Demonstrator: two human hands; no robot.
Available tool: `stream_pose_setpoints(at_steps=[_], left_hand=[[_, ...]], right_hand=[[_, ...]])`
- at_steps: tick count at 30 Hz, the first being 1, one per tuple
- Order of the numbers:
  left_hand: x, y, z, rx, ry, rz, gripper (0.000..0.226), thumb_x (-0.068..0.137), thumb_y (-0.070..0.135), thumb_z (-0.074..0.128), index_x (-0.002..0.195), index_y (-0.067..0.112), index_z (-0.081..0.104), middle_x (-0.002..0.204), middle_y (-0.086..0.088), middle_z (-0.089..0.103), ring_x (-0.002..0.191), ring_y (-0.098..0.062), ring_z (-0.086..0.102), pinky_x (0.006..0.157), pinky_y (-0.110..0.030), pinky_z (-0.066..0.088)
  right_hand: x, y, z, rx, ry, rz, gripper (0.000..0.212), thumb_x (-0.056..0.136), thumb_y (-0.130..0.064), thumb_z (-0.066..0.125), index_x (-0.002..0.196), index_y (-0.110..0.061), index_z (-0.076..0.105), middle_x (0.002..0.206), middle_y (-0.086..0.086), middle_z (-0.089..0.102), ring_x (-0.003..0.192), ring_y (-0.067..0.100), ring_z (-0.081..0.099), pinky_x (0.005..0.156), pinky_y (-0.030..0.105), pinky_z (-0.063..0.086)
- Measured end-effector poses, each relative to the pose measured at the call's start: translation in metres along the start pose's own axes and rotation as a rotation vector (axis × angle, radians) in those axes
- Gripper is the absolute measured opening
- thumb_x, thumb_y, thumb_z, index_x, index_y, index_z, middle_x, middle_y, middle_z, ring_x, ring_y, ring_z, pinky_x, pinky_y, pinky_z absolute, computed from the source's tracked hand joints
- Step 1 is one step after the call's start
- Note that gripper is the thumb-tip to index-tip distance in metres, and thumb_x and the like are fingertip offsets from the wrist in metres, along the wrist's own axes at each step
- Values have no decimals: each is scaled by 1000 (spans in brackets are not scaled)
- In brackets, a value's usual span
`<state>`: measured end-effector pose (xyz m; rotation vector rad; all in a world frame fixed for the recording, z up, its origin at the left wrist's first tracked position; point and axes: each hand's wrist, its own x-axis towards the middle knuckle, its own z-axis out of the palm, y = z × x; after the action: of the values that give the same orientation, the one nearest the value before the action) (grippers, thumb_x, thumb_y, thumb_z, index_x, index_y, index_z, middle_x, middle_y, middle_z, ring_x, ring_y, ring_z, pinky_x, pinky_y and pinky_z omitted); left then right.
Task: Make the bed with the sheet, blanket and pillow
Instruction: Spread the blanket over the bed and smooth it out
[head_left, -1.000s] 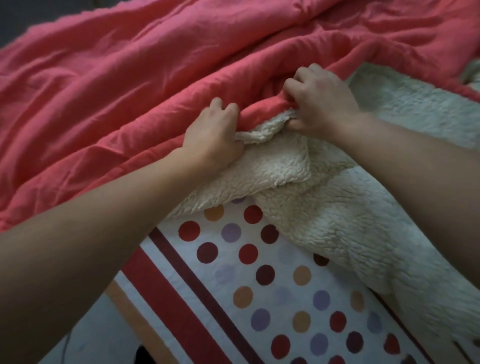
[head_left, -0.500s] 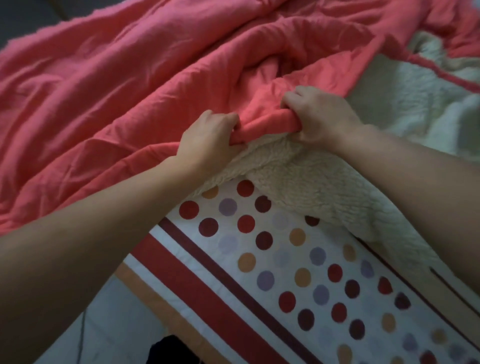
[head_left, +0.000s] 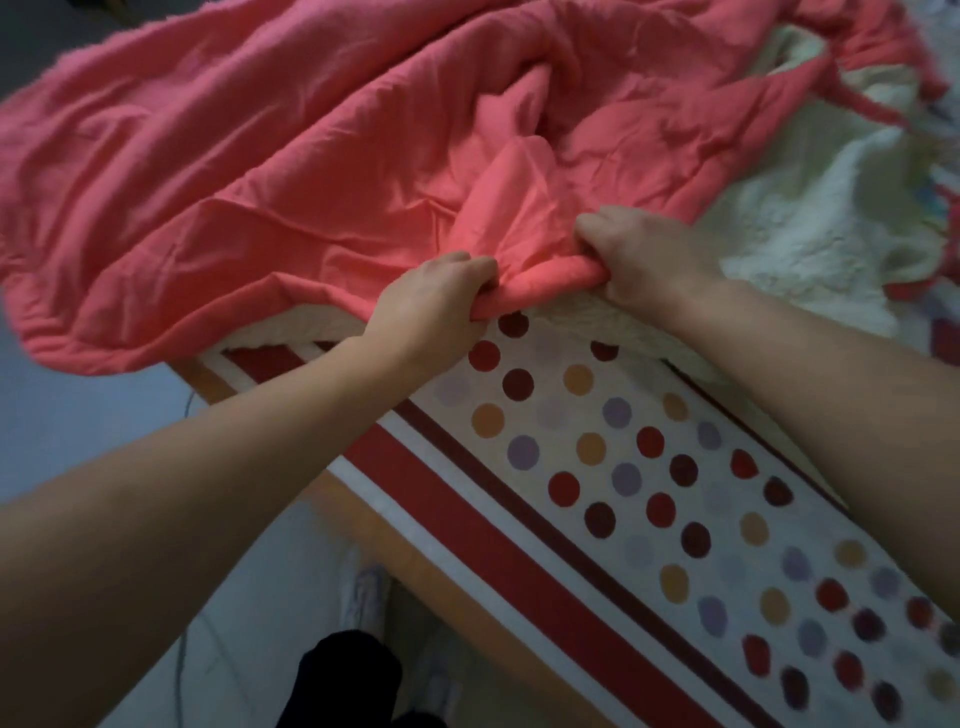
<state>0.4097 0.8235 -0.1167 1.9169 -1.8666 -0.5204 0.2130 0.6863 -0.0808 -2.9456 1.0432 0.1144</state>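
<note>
Both hands are clamped on the same bunched hem of the pink blanket (head_left: 311, 171). The left hand (head_left: 436, 301) has its fingers curled over into the fold, knuckles up. The right hand (head_left: 644, 254) grips the roll just beside it, fingertips tucked into the cloth and the back of the hand showing. A short hump of pink fabric bulges between the two fists.

From that hem the blanket spreads away from the person in deep creases, and its left part reaches out past the corner of the bed. Its cream fleece underside (head_left: 810, 228) shows to the right of the grip, where the cover is turned back. It also shows as a thin strip under the hem, left of the left wrist.

On the near side of the blanket lies the sheet (head_left: 623, 467), white with red, maroon, orange and lilac dots and edged with red and maroon stripes. It lies flat and runs in under the held hem.

Beneath the blanket's overhanging left part is pale floor (head_left: 78, 415). Nearer the person from there, a light-coloured shoe (head_left: 363, 597) and a dark trouser leg (head_left: 348, 675) stand by the sheet's striped edge.
</note>
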Motion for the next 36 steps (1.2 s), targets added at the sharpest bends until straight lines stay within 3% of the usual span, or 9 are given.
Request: stream_pose_setpoints(at_steps=[8, 12, 19, 22, 25, 29, 36], left_hand=[[-75, 31, 14, 16, -93, -1, 36, 74, 23, 72, 107, 19, 57, 97, 2, 52, 93, -29, 57, 65, -37, 41], [-117, 38, 27, 23, -83, 4, 23, 82, 21, 62, 104, 21, 57, 97, 3, 53, 91, -28, 59, 63, -34, 38], [-171, 50, 39, 36, -82, 5, 22, 79, 15, 59, 100, 20, 54, 90, 6, 44, 88, -27, 57, 61, -36, 38], [-195, 57, 49, 24, -89, -16, 22, 78, 15, 59, 99, 20, 53, 93, 3, 50, 90, -29, 58, 62, -38, 44], [-215, 62, 56, 51, -125, -33, 25, 77, 18, 62, 100, 20, 53, 97, 0, 52, 92, -31, 58, 61, -37, 41], [-237, 64, 60, 71, -159, -33, 24, 77, 18, 63, 92, 23, 46, 92, 3, 47, 90, -31, 58, 60, -36, 37], [-278, 56, 69, 87, -166, -20, 21, 80, 22, 65, 99, 21, 55, 100, -2, 56, 97, -29, 57, 62, -34, 35]], right_hand=[[-80, -41, 2, 37, -13, 34, 26, 81, -20, 75, 102, -16, 61, 95, 6, 58, 85, 32, 60, 65, 43, 52], [-120, -68, 9, 53, -37, 72, 24, 82, -18, 72, 104, -16, 64, 95, 5, 59, 87, 31, 60, 68, 44, 52], [-167, -98, 21, 31, -45, 99, 25, 81, -21, 75, 103, -20, 66, 93, 2, 61, 85, 29, 63, 67, 42, 52], [-187, -109, 24, 19, -37, 96, 21, 83, -22, 72, 103, -20, 66, 93, 3, 62, 86, 31, 64, 67, 42, 52], [-205, -119, 26, 25, -74, 100, 24, 82, -28, 74, 104, -21, 67, 95, 4, 63, 88, 32, 64, 67, 42, 51], [-230, -134, 32, -3, -71, 120, 22, 83, -22, 68, 105, -21, 66, 97, 3, 63, 90, 32, 64, 67, 39, 47], [-268, -179, 40, 21, -101, 154, 21, 82, -27, 68, 102, -20, 66, 96, 2, 66, 89, 32, 66, 64, 36, 44]])
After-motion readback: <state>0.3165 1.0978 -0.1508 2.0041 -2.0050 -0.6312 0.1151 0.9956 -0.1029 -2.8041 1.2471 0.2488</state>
